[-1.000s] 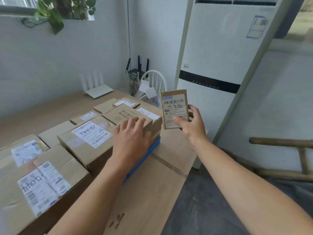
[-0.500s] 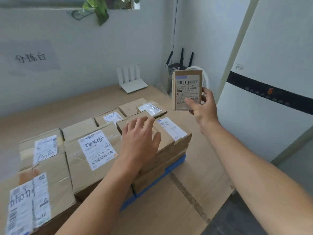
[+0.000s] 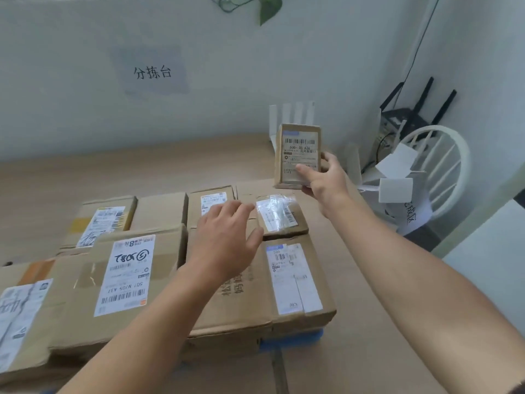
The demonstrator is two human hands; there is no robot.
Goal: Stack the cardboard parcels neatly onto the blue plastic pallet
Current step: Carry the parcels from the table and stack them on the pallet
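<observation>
Several cardboard parcels lie packed side by side on the blue pallet (image 3: pixel 295 338), of which only a strip shows under the front right corner. My right hand (image 3: pixel 324 183) holds a small flat parcel (image 3: pixel 299 155) upright by its lower edge, label toward me, above the far right of the stack. My left hand (image 3: pixel 227 240) hovers with fingers spread over a long parcel (image 3: pixel 284 280) with a white label. Beyond its fingertips sits a small parcel (image 3: pixel 278 214) with a shiny taped label.
The pallet sits on a wooden table (image 3: pixel 383 322) against a white wall with a paper sign (image 3: pixel 152 72). A white router (image 3: pixel 292 115) stands at the table's back. To the right are a white chair (image 3: pixel 437 172) and a black router (image 3: pixel 409 115).
The view has swung left and down over the stack. My right hand has carried the small parcel in over the far right parcels. My left hand has shifted forward along the long parcel.
</observation>
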